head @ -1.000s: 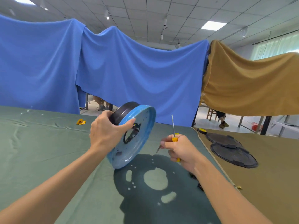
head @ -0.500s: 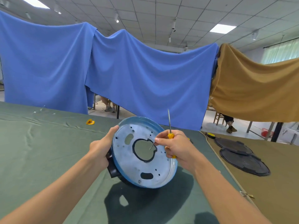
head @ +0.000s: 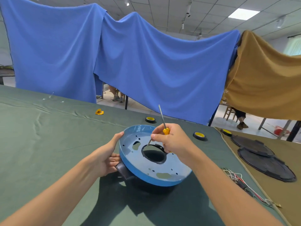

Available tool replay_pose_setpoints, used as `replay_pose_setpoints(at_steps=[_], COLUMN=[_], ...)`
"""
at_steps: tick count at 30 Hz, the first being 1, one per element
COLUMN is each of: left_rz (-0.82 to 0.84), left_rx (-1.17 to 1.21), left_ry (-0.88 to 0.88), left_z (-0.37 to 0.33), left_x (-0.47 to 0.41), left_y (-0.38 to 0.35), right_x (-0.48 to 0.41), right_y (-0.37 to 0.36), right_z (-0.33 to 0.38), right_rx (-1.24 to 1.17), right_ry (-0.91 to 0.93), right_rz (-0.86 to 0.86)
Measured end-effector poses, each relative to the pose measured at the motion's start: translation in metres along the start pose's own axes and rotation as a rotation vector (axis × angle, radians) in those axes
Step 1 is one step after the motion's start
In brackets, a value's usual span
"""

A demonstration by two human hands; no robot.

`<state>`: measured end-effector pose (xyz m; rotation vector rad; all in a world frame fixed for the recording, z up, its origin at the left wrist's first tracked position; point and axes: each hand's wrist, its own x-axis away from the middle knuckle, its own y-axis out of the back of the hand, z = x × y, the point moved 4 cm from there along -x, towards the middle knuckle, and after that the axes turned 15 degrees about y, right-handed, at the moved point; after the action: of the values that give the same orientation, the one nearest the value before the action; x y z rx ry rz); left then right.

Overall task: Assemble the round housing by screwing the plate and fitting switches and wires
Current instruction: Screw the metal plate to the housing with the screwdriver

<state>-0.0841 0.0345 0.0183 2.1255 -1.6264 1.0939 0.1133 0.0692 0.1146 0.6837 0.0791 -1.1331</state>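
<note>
Housing largely unseen beneath blue plate

Type of place: assembly workshop in a large open hall.
Ceiling: white suspended tile ceiling, flush panel light.
Partitions: blue fabric sheets and an ochre fabric sheet hung across the room, far side.
Work surfaces: green cloth-covered worktable, near; tan cloth-covered table, right.
Stock: overlapping black round plastic covers, yellow-and-black tape rolls, loose red and white wires.
Beyond sheets: wooden chair, seated persons' legs.
</note>
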Motion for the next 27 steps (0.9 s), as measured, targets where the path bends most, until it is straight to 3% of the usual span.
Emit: replay_pose_setpoints(at_steps=[8,18,27], left_rz=[0.101,0.288,0.271], left_rx=[-0.025,-0.003,0.043], left_ry=[0.086,0.071,0.015], left_z=[0.002,0.005,0.005], left_x=[-0.026,-0.038,-0.033], left_y=[0.013,0.022,0.018], right_x=[-0.028,-0.058,-0.07], right_y=[-0.02,-0.055,-0.073], right_z=[-0.006,-0.019,-0.025], right_rx=[0.143,0.222,0.238], right_ry=[0.079,0.098,0.128], right_rz=[0.066,0.206,0.261])
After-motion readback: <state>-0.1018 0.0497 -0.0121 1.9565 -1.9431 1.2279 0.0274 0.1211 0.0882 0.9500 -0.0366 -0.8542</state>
